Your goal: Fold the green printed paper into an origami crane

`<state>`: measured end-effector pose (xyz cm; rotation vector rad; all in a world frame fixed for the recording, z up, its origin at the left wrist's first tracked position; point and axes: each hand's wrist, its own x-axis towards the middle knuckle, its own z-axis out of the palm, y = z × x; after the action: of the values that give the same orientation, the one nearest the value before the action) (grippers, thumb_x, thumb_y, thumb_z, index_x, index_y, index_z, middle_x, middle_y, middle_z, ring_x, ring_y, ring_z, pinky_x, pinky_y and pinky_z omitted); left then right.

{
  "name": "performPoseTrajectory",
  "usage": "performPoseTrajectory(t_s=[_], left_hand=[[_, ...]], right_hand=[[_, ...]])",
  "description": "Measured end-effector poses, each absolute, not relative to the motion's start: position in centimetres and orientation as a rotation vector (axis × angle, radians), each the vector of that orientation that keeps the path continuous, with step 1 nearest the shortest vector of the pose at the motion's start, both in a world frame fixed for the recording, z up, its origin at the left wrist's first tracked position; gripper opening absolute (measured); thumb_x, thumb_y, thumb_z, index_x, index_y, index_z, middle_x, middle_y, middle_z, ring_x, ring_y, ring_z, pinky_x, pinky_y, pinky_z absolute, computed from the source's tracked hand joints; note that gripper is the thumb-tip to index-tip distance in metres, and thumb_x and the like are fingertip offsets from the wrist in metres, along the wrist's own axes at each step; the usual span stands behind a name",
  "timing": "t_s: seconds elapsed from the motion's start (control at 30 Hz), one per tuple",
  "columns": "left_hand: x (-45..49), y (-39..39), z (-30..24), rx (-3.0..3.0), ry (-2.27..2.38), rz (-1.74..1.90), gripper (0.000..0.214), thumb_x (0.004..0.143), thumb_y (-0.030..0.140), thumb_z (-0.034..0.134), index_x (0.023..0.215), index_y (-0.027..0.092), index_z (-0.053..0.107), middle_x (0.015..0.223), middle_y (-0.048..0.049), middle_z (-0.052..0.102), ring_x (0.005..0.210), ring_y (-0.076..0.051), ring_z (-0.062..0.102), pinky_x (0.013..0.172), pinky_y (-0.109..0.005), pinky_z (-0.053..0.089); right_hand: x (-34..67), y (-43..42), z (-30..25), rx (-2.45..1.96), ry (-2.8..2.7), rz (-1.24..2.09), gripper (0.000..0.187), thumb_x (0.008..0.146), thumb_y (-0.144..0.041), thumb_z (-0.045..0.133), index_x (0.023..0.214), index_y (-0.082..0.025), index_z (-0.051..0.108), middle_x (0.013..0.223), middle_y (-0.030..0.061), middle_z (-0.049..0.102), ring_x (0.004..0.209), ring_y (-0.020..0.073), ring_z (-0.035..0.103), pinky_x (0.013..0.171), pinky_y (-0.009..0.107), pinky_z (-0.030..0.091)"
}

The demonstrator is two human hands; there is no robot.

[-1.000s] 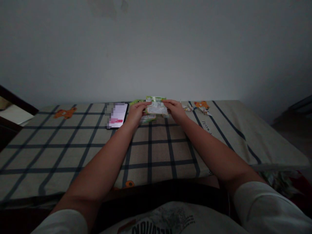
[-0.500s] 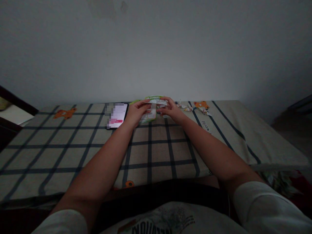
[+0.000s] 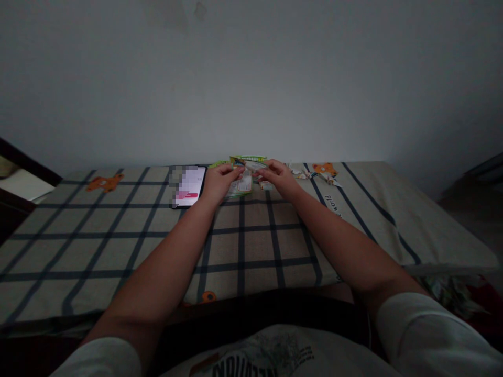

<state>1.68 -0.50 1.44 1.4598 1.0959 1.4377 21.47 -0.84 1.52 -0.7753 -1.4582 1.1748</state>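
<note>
Between my two hands, just above the table, is a thin strip of printed paper (image 3: 255, 166). My left hand (image 3: 218, 183) pinches its left end with thumb and fingers. My right hand (image 3: 281, 178) grips the other end, fingers closed. Below and behind the hands lies green and white printed packaging (image 3: 244, 183), partly covered by my fingers. A small printed piece (image 3: 266, 185) shows under my right hand. Fine detail on the strip is too small and dim to read.
A phone (image 3: 192, 186) with a lit screen lies left of my left hand. Twisted paper scraps (image 3: 332, 179) lie to the right. A checked cloth (image 3: 255, 241) with bear prints covers the table, which meets a pale wall (image 3: 251, 84) behind. A dark chair frame (image 3: 27, 162) stands left.
The paper strip has turned and tilted between my hands, showing a darker printed side at its left. My fingers have closed in on its ends; the phone and scraps stay put.
</note>
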Motion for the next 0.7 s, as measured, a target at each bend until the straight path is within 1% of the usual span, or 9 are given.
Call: performPoseTrajectory(t_s=[0.1,0.17,0.27,0.37,0.47,0.53,0.6,0.7], left_hand=[[1.8,-0.7,1.5,1.48,1.1,1.448,0.028,0.068,0.044,0.081,0.07,0.017,0.074,0.076,-0.0022,0.071,0.07,-0.014,0.061,0.068,-0.025,0.049],[2.1,-0.7,1.5,1.424,1.077,1.449,0.028,0.066,0.042,0.082,0.072,0.016,0.074,0.075,-0.0018,0.07,0.068,-0.014,0.061,0.067,-0.025,0.049],[2.5,-0.7,1.4,1.291,0.975,1.437,0.032,0.062,0.036,0.084,0.084,0.015,0.072,0.082,-0.002,0.072,0.07,-0.014,0.064,0.07,-0.027,0.053],[2.8,-0.6,1.4,1.216,0.876,1.443,0.045,0.056,0.027,0.086,0.095,0.016,0.065,0.09,-0.0023,0.073,0.077,-0.014,0.067,0.075,-0.028,0.056],[2.9,-0.6,1.4,1.19,0.847,1.461,0.06,0.056,0.021,0.085,0.107,0.021,0.055,0.083,0.0016,0.072,0.075,-0.014,0.068,0.072,-0.028,0.057],[2.9,-0.7,1.6,1.197,0.856,1.436,0.065,0.058,0.02,0.083,0.114,0.022,0.051,0.08,0.0031,0.07,0.074,-0.014,0.068,0.071,-0.028,0.058],[2.9,-0.9,1.7,1.215,0.861,1.385,0.059,0.06,0.02,0.082,0.113,0.021,0.055,0.085,0.001,0.071,0.079,-0.014,0.068,0.073,-0.028,0.058],[2.9,-1.1,1.8,1.246,0.863,1.294,0.041,0.063,0.023,0.08,0.1,0.017,0.063,0.096,-0.0039,0.072,0.084,-0.014,0.068,0.076,-0.026,0.058]], right_hand=[[21.5,-0.6,1.3,-0.817,-1.439,1.132,0.04,0.069,-0.057,0.077,0.08,-0.02,0.067,0.086,0.0041,0.07,0.084,0.0168,0.065,0.08,0.033,0.055],[21.4,-0.3,1.1,-0.833,-1.372,1.14,0.041,0.066,-0.057,0.079,0.077,-0.019,0.067,0.085,0.0036,0.07,0.081,0.0155,0.065,0.081,0.032,0.055],[21.2,0.2,0.6,-0.811,-1.262,1.19,0.044,0.06,-0.055,0.083,0.078,-0.019,0.063,0.083,0.0013,0.069,0.077,0.0129,0.064,0.078,0.029,0.056],[21.0,0.7,0.2,-0.752,-1.161,1.225,0.052,0.053,-0.05,0.088,0.081,-0.022,0.054,0.085,-0.0019,0.069,0.078,0.013,0.066,0.073,0.027,0.057],[20.9,0.8,0.0,-0.732,-1.138,1.227,0.056,0.055,-0.046,0.088,0.084,-0.024,0.045,0.081,-0.0045,0.067,0.079,0.0134,0.067,0.07,0.026,0.057],[21.0,0.9,0.0,-0.735,-1.154,1.219,0.056,0.058,-0.045,0.086,0.086,-0.025,0.042,0.077,-0.0058,0.065,0.078,0.0134,0.067,0.07,0.026,0.057],[21.1,0.8,0.0,-0.746,-1.166,1.206,0.056,0.06,-0.045,0.085,0.089,-0.026,0.04,0.075,-0.0062,0.065,0.077,0.0134,0.067,0.07,0.026,0.057],[21.1,0.7,0.1,-0.772,-1.18,1.184,0.059,0.061,-0.047,0.084,0.094,-0.027,0.039,0.076,-0.0053,0.066,0.074,0.0139,0.068,0.07,0.027,0.057]])
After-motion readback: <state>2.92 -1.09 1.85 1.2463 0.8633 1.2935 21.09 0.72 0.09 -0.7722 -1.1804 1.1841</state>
